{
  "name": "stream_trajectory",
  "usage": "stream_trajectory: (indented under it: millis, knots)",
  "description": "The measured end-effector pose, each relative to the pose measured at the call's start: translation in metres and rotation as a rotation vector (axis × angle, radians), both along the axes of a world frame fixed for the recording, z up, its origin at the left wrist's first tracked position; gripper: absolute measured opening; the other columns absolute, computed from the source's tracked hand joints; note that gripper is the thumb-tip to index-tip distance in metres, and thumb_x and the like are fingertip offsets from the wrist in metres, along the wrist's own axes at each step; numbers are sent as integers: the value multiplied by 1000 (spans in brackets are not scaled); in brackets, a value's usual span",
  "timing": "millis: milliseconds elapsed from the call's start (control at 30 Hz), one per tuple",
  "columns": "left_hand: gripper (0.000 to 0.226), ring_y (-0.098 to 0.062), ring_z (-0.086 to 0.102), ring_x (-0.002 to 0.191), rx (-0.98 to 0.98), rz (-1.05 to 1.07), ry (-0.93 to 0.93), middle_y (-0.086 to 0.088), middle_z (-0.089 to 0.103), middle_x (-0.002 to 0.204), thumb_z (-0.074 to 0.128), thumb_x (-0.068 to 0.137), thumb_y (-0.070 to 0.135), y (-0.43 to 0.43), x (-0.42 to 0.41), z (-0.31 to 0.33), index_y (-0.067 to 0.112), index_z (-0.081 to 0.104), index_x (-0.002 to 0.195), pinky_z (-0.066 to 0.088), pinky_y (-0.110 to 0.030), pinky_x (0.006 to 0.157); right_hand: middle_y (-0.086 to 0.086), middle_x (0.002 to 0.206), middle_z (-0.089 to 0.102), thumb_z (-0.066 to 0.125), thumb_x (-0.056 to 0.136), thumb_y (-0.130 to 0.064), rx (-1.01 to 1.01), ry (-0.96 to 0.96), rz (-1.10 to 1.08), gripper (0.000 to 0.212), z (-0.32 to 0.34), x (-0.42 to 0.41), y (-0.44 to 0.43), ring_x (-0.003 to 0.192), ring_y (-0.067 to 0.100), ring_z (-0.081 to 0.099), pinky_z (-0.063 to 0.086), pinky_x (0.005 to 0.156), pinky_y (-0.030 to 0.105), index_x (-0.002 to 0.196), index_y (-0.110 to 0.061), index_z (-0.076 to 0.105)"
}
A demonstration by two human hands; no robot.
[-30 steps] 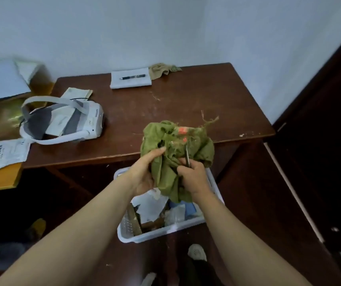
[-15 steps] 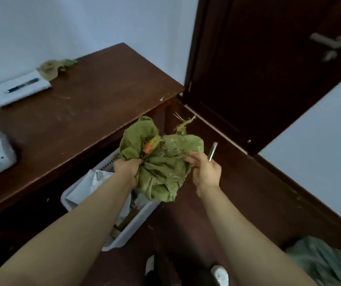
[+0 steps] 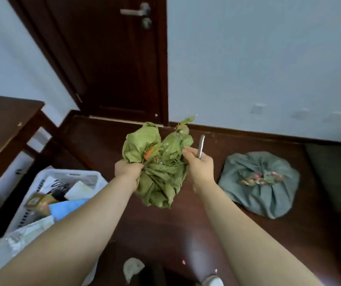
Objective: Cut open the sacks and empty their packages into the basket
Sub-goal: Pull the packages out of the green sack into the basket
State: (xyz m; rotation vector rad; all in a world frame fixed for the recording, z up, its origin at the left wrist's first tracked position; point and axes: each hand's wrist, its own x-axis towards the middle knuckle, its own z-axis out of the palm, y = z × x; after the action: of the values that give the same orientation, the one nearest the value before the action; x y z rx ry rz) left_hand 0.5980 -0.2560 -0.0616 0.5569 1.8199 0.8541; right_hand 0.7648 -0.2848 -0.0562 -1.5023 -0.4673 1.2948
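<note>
Here the green sack point(image 3: 158, 162) is bunched between left hand point(image 3: 127, 169) and right hand point(image 3: 199, 165).

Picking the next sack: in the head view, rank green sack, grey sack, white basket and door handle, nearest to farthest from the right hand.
1. Green sack: touching the right hand, which grips a metal cutter; on its left.
2. Grey sack: on the floor, right side.
3. White basket: on the floor, far left.
4. Door handle: high on the door.
</note>
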Motion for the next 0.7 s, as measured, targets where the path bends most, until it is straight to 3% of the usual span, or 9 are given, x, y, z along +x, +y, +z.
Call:
stream_trajectory:
  millis: [67,100,133,233,367,467,567,667,700]
  knots:
    - [21,-29,62,86,-1,-103,10,-15,63,94,68,78,-2,-15,72,6,2,64,98,52,-37,78,17,97,71,71,78,-36,-18,18,-18,51,-1,53,-26,84,19,62,49,78,33,104,7,64]
    - [19,-29,63,84,0,-167,-21,-16,64,94,67,79,-1,-22,107,9,3,63,97,53,-37,76,13,95,71,73,71,-43,-24,27,-25,62,0,80,-39,86,19,63,50,79,34,107,7,63]
    - [16,-28,64,80,-10,-236,-80,-16,66,93,67,80,1,-31,142,13,4,63,95,54,-36,72,10,95,72,76,66,-44,-8,4,-36,60,-3,106,-52,88,18,65,53,82,37,104,2,67]
    - [18,-28,68,76,-79,-432,-299,-15,71,88,63,83,15,-54,241,27,4,66,96,56,-36,68,17,81,71,77,77,-23,-32,-217,-106,20,-9,182,-87,76,22,64,54,79,47,78,-3,71]
    - [40,-28,69,93,-181,-703,-527,-12,72,101,58,85,47,-74,352,40,12,71,100,53,-42,87,24,86,70,70,81,-16,-103,-204,-373,22,-4,274,-130,79,36,67,54,76,49,84,5,67]
    - [63,-29,69,96,-288,-916,-458,-11,73,100,67,69,66,-88,423,40,14,71,105,51,-47,92,7,61,66,66,82,-11,-107,-112,-474,13,0,330,-156,62,25,63,56,60,39,70,-5,65]
    - [65,-33,69,94,-385,-1014,-443,-14,72,101,77,63,59,-100,486,32,12,70,107,51,-52,89,-5,34,41,59,83,-11,-123,-4,-496,32,0,381,-172,31,9,37,29,35,18,55,-14,45]
    - [49,-33,71,85,-382,-970,-397,-18,73,94,83,66,39,-102,545,18,7,71,101,56,-49,76,-1,33,26,52,84,-11,-148,61,-556,32,-5,435,-173,25,10,19,14,33,13,59,-15,33]
    - [54,-34,71,83,-380,-938,-398,-20,72,93,88,58,32,-98,565,12,5,71,102,57,-49,71,-1,33,26,53,84,-12,-153,57,-571,32,-8,455,-171,25,11,19,13,34,14,59,-15,33]
